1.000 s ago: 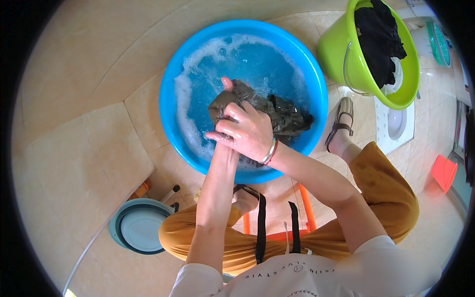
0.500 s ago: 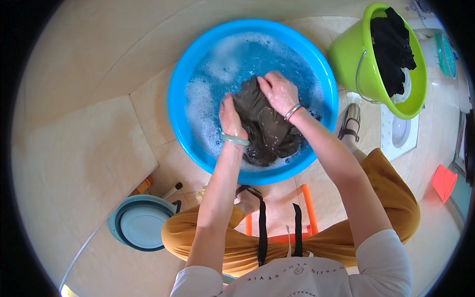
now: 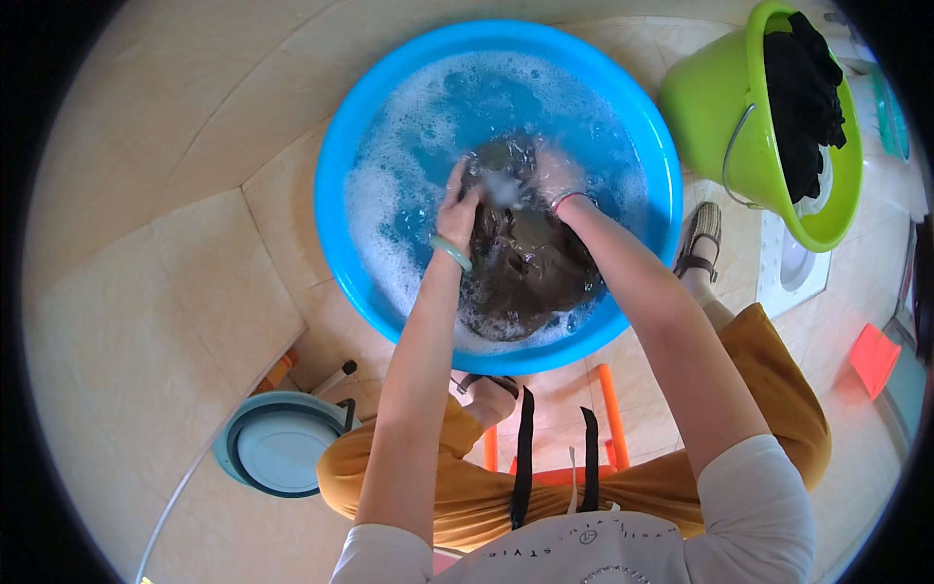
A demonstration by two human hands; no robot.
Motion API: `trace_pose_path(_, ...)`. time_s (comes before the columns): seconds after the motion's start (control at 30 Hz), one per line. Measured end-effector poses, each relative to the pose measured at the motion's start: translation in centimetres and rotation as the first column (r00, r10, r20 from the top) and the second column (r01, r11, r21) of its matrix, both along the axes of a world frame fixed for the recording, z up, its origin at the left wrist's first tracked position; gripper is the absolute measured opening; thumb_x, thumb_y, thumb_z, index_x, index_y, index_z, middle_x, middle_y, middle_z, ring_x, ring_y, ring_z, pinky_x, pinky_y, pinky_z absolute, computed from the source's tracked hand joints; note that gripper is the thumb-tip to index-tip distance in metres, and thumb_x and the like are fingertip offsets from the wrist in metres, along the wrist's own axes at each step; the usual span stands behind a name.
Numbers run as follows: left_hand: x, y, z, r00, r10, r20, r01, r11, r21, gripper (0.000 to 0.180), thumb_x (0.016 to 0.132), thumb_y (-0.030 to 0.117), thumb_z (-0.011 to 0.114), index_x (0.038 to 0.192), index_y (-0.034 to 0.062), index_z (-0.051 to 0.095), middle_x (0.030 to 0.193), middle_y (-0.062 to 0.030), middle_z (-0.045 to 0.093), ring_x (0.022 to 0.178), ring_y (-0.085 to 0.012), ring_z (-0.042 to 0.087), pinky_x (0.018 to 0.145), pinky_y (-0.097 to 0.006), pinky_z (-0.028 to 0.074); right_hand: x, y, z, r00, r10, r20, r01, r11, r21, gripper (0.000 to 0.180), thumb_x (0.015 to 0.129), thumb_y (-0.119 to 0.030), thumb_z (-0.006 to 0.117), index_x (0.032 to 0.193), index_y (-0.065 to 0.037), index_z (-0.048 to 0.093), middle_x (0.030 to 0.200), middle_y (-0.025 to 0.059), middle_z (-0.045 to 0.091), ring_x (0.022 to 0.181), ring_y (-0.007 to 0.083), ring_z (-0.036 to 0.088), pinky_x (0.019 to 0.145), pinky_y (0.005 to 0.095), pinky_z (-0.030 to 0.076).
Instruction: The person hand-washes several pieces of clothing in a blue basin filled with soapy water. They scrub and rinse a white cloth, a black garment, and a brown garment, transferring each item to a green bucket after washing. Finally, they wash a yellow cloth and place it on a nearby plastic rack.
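A wide blue basin (image 3: 334, 209) holds sudsy water, with a dark brown cloth (image 3: 530, 273) bunched and partly under the surface. My left hand (image 3: 456, 212), a pale green bangle at its wrist, grips the cloth's left edge with the fingertips dipping into the water. Farther right, my right hand (image 3: 557, 177) holds the far part of the same cloth. Splashing water blurs its fingers and hides some of them. The cloth's kind of garment cannot be made out.
At the right of the basin a lime-green bucket (image 3: 710, 107) leans, with black cloth (image 3: 800, 107) hanging in it. A white floor fixture (image 3: 793, 261) lies below it. Grey-blue basins (image 3: 282, 448) stand at the lower left. An orange stool (image 3: 611, 419) is between my legs.
Both hands have pushed the far part of the cloth down into the water, which now splashes between them. The cloth, lifted above the surface before, lies lower and wetter.
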State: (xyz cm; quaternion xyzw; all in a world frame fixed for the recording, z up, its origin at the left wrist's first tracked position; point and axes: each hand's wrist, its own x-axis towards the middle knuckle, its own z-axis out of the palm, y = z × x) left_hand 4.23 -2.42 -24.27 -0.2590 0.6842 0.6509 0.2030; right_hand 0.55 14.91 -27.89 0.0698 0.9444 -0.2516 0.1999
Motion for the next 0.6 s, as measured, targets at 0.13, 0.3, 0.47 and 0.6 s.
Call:
trace_pose_path(0.13,-0.9,1.7,3.8,0.924,0.286,0.254,-0.382,0.727,0.571,0.053,0.092,0.043,0.057,0.132,0.0085,0.051,0.126,-0.0061,0.057,0.112,-0.0226,0.056,0.097,-0.036,0.045,1.4,-0.6,5.5,0.906,0.049,-0.421,-0.136,0.974,-0.179,0.033,0.079,-0.023,0.069,0.109,-0.013,0.059,0.103,0.0145,0.057,0.09,0.0354,0.061,0.078,0.0441,0.052)
trace_pose_path(0.3,-0.5,1.6,5.3,0.922,0.378,0.086,-0.236,0.37,0.899,0.046,0.097,0.044,0.046,0.12,0.0051,0.056,0.111,-0.0096,0.064,0.096,-0.0265,0.062,0.085,-0.038,0.052,4.5,-1.7,15.1,0.719,0.23,-0.656,-0.456,0.868,-0.197,0.024,0.07,-0.031,0.072,0.088,-0.016,0.063,0.087,0.003,0.05,0.081,0.0225,0.056,0.067,0.0358,0.048)
trace_pose_path(0.47,-0.3,5.1,12.7,0.926,0.377,-0.04,-0.161,0.488,0.858,0.059,0.091,0.013,0.054,0.145,0.0139,0.032,0.133,-0.0102,0.045,0.129,-0.0272,0.039,0.105,-0.035,0.036,6.9,-2.3,20.0,0.676,0.286,-0.679,-0.501,0.855,-0.137,0.022,0.066,-0.032,0.073,0.078,-0.018,0.062,0.085,-0.0002,0.047,0.078,0.0184,0.052,0.063,0.0324,0.042)
trace_pose_path(0.6,0.1,4.6,14.2,0.946,0.318,0.054,-0.23,0.549,0.804,0.033,0.091,0.028,0.061,0.119,0.0117,0.054,0.106,-0.005,0.055,0.092,-0.0182,0.054,0.079,-0.03,0.048,7.2,-3.1,22.0,0.651,0.222,-0.726,-0.479,0.862,-0.166,0.024,0.068,-0.035,0.075,0.076,-0.018,0.062,0.086,-0.0007,0.047,0.072,0.0149,0.056,0.055,0.0295,0.047)
